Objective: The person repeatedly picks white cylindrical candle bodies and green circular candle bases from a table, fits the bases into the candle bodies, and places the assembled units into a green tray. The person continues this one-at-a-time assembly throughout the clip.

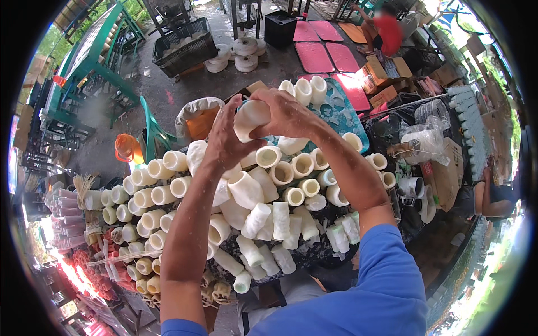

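Observation:
Both my hands grip one thick, cream-white hollow piece, which looks like wax point(250, 119), above the far side of the table. My left hand point(225, 137) wraps its left side, and my right hand point(287, 116) closes round its right and far side. Below my forearms lie many similar hollow pieces point(245, 189), round and wide-mouthed, on their sides in stacked rows. Narrower white cylinders point(256, 220) lie nearest to me. Just past my right hand, several upright pieces point(303, 91) stand on a blue tray point(343, 106).
Left of the table are a green chair point(154, 131) and an orange container point(128, 148). A sack point(196, 115) stands beyond my left hand. Farther off are a black crate point(185, 47), white spools point(246, 55), pink trays point(318, 57) and a seated person in red point(390, 36). Cardboard boxes point(381, 73) sit at right.

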Available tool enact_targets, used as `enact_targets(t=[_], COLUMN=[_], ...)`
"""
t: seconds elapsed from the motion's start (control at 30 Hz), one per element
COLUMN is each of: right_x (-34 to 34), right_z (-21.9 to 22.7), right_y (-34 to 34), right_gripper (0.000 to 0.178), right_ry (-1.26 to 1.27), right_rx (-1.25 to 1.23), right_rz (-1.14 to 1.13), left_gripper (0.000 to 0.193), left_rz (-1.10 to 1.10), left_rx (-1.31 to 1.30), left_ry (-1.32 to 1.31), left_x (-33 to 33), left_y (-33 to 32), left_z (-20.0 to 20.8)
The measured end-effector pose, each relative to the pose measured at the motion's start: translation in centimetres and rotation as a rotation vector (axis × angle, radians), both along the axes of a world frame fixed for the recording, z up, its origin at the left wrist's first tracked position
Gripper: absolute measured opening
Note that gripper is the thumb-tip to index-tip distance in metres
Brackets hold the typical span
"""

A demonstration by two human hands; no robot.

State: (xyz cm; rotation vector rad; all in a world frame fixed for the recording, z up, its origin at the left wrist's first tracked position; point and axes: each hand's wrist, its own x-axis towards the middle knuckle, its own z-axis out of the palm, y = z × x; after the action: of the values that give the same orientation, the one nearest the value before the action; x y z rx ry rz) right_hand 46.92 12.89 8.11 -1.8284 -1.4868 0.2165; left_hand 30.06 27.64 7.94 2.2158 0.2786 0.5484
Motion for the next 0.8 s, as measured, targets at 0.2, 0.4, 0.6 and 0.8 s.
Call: enact_targets(t=[0.2, 0.4, 0.6, 0.8], right_x=[8.2, 9.5, 5.2, 4.2], right_z=[-2.4, -11.3, -13.4, -2.1], right_y=[4.4, 5.0, 3.1, -0.2], right_gripper=[0.076, 0.054, 0.029, 0.052], right_ry=[-0.028, -0.690, -0.713, -0.378], right_rx=[-0.519, -0.690, -0.420, -0.095], right_rz=[-0.493, -0.540, -0.390, -0.090], left_gripper=[0.056, 0.059, 0.064, 0.066], left_rz=[-0.054, -0.019, 0.029, -0.133], left_rx=[-1.177, -1.451, -1.238, -0.368], left_ry=[0.142, -0.036, 0.127, 0.259], left_x=[0.1, -5.1, -5.1, -3.7], left_y=[-0.1, -1.8, -2.8, -1.7], left_z=[-2.4, -5.0, -4.6, -2.6])
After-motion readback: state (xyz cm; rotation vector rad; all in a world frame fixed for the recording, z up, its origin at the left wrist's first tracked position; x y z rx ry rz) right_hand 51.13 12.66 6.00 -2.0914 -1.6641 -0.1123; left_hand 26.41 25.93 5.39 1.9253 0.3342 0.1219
